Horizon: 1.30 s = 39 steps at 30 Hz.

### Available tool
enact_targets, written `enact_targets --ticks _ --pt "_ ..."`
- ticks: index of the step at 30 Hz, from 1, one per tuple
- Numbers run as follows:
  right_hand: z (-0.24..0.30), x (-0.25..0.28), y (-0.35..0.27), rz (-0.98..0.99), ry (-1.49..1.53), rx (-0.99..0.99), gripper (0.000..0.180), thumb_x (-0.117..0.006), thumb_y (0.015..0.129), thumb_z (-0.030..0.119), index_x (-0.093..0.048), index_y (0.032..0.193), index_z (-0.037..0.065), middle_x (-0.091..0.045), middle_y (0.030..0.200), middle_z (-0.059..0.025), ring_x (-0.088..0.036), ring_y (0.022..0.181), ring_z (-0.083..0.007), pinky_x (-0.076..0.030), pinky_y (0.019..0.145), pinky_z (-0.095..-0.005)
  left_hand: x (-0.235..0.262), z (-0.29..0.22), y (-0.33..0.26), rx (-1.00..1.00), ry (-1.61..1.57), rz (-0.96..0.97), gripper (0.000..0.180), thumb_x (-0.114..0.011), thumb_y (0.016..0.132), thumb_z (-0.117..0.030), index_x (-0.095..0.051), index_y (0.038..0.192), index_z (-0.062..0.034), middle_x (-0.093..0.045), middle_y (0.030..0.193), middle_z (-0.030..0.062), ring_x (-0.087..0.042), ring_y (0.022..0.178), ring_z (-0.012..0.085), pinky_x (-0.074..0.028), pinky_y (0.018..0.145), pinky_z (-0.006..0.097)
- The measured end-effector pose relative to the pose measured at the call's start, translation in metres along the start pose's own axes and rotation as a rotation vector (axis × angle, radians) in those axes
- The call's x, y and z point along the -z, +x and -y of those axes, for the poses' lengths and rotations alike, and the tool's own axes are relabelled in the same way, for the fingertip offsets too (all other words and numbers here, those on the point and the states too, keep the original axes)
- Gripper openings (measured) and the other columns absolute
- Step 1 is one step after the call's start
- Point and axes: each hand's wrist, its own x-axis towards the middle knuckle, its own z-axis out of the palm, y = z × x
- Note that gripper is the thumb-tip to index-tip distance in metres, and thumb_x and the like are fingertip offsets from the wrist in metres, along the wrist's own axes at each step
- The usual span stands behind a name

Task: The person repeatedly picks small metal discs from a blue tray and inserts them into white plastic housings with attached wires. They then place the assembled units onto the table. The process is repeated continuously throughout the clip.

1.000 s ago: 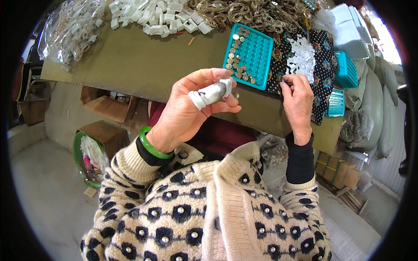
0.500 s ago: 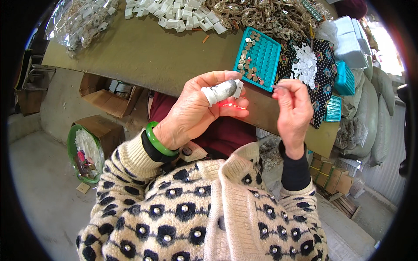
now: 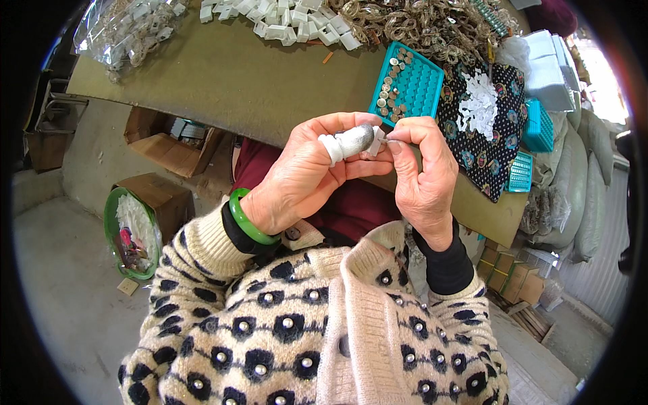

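Clear bag: the bag (image 3: 118, 40) sits far left of the teal tray (image 3: 424, 84), presumably to keep its jumbled contents from spreading.
White cases: a loose heap of white cases (image 3: 293, 20), left of the tray and beyond it.
Left hand: left of the tray, on its near side; the left hand (image 3: 293, 165) pinches a small white piece (image 3: 377, 143) between index finger and thumb. The other fingers curl beneath, probably bracing it.
Thumb cover: a white cover (image 3: 345, 143) with a grey-smudged end, seemingly worn for protection or grip.
Metal discs: small round discs (image 3: 387, 88) line the tray's left side, likely because its raised edge stops them rolling.
Right hand: just in front of the tray, the right hand (image 3: 426, 169) presses thumb and index together on a thin sliver (image 3: 385, 140) meeting the white piece; its other fingers are hidden, so I cannot tell.
White slips: heaped slips (image 3: 478, 104) right of the tray on dark patterned cloth (image 3: 496, 162), perhaps for contrast and easy picking.
Writing: none legible; no brand or label discernible.
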Motion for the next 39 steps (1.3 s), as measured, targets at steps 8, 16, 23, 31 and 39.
enact_targets --ticks 8,16,23,31,39 --pt "-0.001 -0.002 0.002 0.025 -0.012 0.039 0.011 -0.063 0.086 -0.005 -0.057 0.093 0.001 -0.061 0.088 -0.0125 -0.062 0.077 -0.0243 -0.051 0.071 -0.0318 -0.007 0.001 -0.004 -0.038 0.133 -0.132 0.025 -0.062 0.095 -0.013 -0.061 0.117 0.001 -0.068 0.106 0.0098 -0.068 0.095 0.019 -0.057 0.088 0.036" --pt "-0.006 0.008 0.002 0.012 0.029 0.113 0.02 -0.061 0.076 -0.011 -0.055 0.092 0.0 -0.06 0.089 -0.0149 -0.062 0.078 -0.0288 -0.052 0.07 -0.0347 -0.018 0.0 -0.003 -0.066 0.212 -0.137 0.022 -0.065 0.093 -0.011 -0.064 0.113 -0.0014 -0.069 0.103 0.0086 -0.068 0.094 0.0183 -0.058 0.086 0.034" --pt "-0.005 0.008 0.011 0.051 -0.012 0.137 0.02 -0.059 0.075 -0.012 -0.055 0.091 -0.001 -0.057 0.087 -0.0152 -0.06 0.073 -0.0312 -0.051 0.064 -0.0377 -0.021 0.008 0.002 -0.211 0.456 -0.199 0.016 -0.064 0.092 -0.001 -0.065 0.107 0.0023 -0.069 0.1 0.0089 -0.067 0.091 0.0151 -0.059 0.083 0.031" --pt "-0.05 0.05 0.07 0.03 -0.036 -0.12 0.004 -0.065 0.087 0.004 -0.062 0.088 0.002 -0.062 0.079 -0.0109 -0.062 0.067 -0.0245 -0.049 0.061 -0.0342 -0.014 -0.019 0.009 -0.03 0.112 -0.072 0.027 -0.056 0.098 -0.012 -0.057 0.122 -0.0006 -0.065 0.115 0.0191 -0.069 0.1 0.032 -0.061 0.078 0.036" --pt "-0.143 0.05 0.142 -0.324 -0.483 -0.05 0.018 -0.069 0.085 0.012 -0.063 0.096 0.0 -0.064 0.085 -0.0145 -0.064 0.073 -0.029 -0.051 0.068 -0.0394 0.004 -0.023 0.021 -0.077 0.257 -0.178 0.02 -0.059 0.097 -0.012 -0.059 0.114 -0.0018 -0.067 0.109 0.0214 -0.072 0.081 0.0268 -0.061 0.061 0.031"
